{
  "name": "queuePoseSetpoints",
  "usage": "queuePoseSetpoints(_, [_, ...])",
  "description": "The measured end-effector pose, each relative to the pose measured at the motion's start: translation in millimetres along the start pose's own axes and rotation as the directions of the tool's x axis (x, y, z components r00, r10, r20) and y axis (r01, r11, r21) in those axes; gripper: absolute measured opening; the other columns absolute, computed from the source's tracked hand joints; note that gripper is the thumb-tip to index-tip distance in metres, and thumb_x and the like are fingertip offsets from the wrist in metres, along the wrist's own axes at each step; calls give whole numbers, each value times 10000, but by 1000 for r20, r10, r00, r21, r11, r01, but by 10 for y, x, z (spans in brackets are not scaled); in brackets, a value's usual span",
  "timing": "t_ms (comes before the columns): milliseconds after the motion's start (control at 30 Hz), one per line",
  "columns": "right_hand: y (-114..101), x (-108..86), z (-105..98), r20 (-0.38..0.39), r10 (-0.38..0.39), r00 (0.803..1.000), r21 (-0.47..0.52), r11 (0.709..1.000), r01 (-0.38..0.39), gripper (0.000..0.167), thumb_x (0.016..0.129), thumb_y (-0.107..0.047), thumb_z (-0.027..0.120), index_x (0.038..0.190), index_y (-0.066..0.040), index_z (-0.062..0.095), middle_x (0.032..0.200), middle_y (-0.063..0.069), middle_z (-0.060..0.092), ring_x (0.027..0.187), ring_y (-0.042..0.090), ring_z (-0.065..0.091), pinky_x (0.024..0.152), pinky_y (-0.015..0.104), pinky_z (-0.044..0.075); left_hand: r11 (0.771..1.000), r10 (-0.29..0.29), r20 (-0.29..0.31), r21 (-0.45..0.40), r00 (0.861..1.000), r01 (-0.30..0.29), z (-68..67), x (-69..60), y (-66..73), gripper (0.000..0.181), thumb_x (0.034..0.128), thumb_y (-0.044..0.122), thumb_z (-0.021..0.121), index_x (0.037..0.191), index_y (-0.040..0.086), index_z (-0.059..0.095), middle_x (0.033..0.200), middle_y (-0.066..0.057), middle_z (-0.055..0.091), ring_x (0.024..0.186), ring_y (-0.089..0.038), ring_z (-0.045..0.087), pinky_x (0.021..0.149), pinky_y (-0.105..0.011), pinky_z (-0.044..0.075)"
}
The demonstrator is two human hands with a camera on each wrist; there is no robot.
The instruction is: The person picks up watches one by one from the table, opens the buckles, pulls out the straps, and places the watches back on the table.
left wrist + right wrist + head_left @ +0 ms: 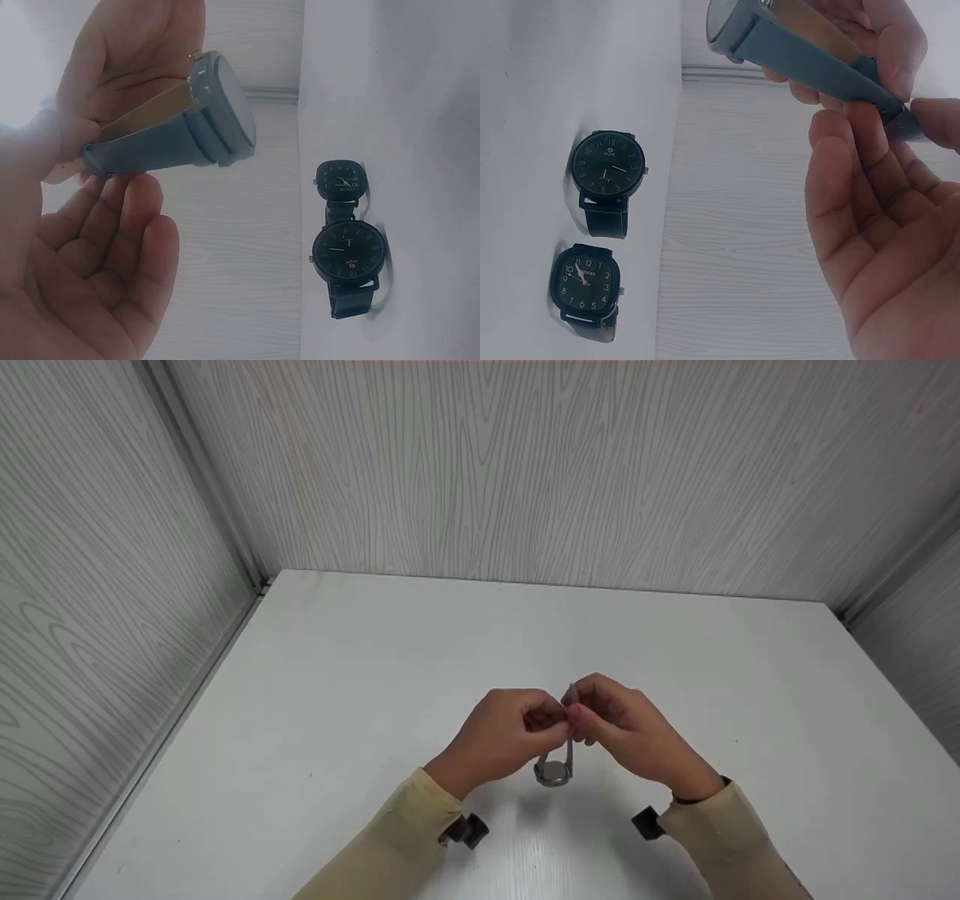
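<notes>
A wristwatch with a round case and a blue-grey strap hangs above the white table, its strap bent into a loop. My left hand pinches the strap near its ends. From the other side my right hand also pinches it, with a strip of strap rising past those fingertips. In the left wrist view the watch shows its tan inner lining, the dial turned away. The right wrist view shows a darker strap tip between the fingers. The fingers partly hide where the two strap ends meet.
Two black watches lie on the table in the wrist views: a round one and a squarish one. Wood-grain panels rise behind the table and at both sides. Small black devices sit at the wrists.
</notes>
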State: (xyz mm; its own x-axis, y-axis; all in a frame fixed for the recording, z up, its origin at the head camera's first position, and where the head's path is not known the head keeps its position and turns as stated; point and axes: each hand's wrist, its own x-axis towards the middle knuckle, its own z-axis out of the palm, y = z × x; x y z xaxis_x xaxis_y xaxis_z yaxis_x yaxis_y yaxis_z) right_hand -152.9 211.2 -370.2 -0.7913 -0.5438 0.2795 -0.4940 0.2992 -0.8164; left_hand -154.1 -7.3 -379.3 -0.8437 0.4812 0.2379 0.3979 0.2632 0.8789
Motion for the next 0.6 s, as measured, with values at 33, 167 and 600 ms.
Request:
queuePoseSetpoints(33, [0,2,-1,2,-6,1000,14,1000,6,77,1081,-154,555,1116,-94,588,935,50,658,772,268,637,696,317,551,1000,-4,1,-3,1000,4,-3,0,2,100,966,247,704,995,197,785,854,140,731,766,-59,674,726,-252,555])
queuePoseSetpoints(167, [7,7,-4,6,-29,1000,57,998,29,81,1091,-107,515,1128,-43,547,964,90,636,772,287,613,697,309,541,1000,-12,1,-15,1000,12,-11,4,9,122,975,266,706,1029,196,790,882,142,741,791,-54,691,740,-258,571])
queuePoseSetpoints(600, [54,5,4,1,-34,999,88,996,34,79,1086,-81,513,1109,-6,527,934,124,601,785,274,612,695,282,526,999,-8,-17,-49,1000,7,3,-10,-4,62,969,235,727,1026,220,710,913,137,743,798,-45,722,739,-248,579])
